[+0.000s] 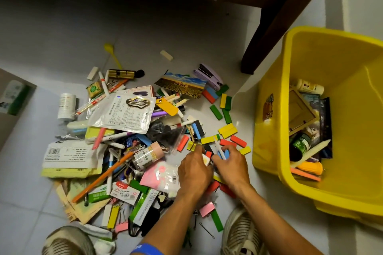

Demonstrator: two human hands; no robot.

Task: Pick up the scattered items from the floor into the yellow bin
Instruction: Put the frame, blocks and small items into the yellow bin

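On the tiled floor (244,93): scattered items, both hands at the pile's 4 o'clock edge.
Left hand (194,172), fingers curled down among coloured blocks (227,129), touching a small yellow-and-white piece; firm hold cannot be told. Right hand (232,164) pinches a white pen (219,149). Yellow bin (306,190) at 3 o'clock, holding a wooden frame (300,109), dark jar (299,145) and white bottle (309,87). Purple stapler (209,75) at 12 o'clock; foil pouch (126,114) at 10 o'clock; orange pencil (103,177) at 8 o'clock.
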